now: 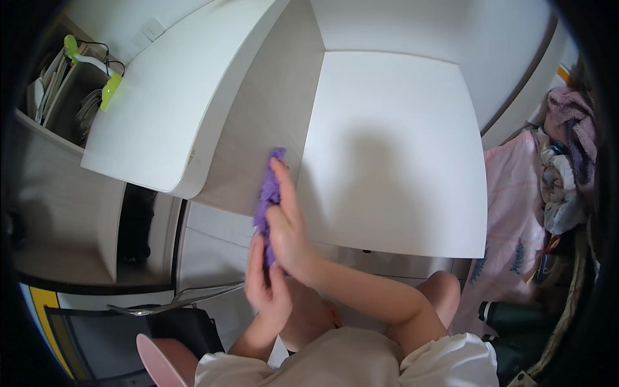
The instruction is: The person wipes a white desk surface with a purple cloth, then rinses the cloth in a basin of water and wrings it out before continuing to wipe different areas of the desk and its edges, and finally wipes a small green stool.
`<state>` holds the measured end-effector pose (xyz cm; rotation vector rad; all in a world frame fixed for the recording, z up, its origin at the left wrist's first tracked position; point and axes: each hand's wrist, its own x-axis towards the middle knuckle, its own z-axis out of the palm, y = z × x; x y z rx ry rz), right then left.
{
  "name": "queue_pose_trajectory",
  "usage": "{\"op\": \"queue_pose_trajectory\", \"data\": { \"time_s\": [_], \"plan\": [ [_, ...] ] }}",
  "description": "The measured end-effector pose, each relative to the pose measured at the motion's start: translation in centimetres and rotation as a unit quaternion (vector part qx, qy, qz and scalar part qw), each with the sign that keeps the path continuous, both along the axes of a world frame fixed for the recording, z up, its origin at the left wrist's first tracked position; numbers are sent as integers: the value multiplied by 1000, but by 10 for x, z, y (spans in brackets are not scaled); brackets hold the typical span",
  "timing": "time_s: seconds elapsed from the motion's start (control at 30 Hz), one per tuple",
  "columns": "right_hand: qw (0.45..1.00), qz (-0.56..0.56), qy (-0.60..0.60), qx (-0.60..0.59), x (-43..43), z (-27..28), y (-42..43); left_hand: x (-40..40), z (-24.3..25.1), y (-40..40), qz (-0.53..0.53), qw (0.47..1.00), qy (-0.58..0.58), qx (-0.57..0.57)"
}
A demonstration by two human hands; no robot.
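Observation:
A purple fluffy cloth (269, 193) is held between both hands, stretched lengthwise near the side panel of a white cabinet or desk. My right hand (290, 230) lies along its upper part, fingers pointing away from me. Lower down, my left hand (267, 278) grips its near end between fingers and thumb. Behind the cloth stands the greyish wood-grain panel (261, 106); whether the cloth touches it I cannot tell. To the right of the panel is a lower white surface (391, 145) with a shadow on it. A raised white top (159, 106) lies to the left.
A green-and-white desk lamp (111, 92) stands at the far left beside open shelves (63, 130). A metal rail (193, 297) and a pink basin-like object (167, 360) are at lower left. Pink fabric (512, 193) and piled clothes (566, 179) lie at right.

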<state>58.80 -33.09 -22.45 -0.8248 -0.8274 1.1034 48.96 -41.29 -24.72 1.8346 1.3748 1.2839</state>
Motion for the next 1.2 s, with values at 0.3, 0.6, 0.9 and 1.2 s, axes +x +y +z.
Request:
{"op": "queue_pose_trajectory", "data": {
  "time_s": [0.3,0.6,0.9,1.2],
  "plan": [
    [961,-27,-92,259,-20,56,-9,-19,43,-11,25,983,32,177],
    [981,-58,-134,124,15,-14,28,31,36,28,1,975,165,151],
    [994,71,19,-85,25,-4,32,38,36,34,-36,985,141,94],
    [955,-76,-152,242,1,56,44,23,57,31,37,966,118,229]
  ]
}}
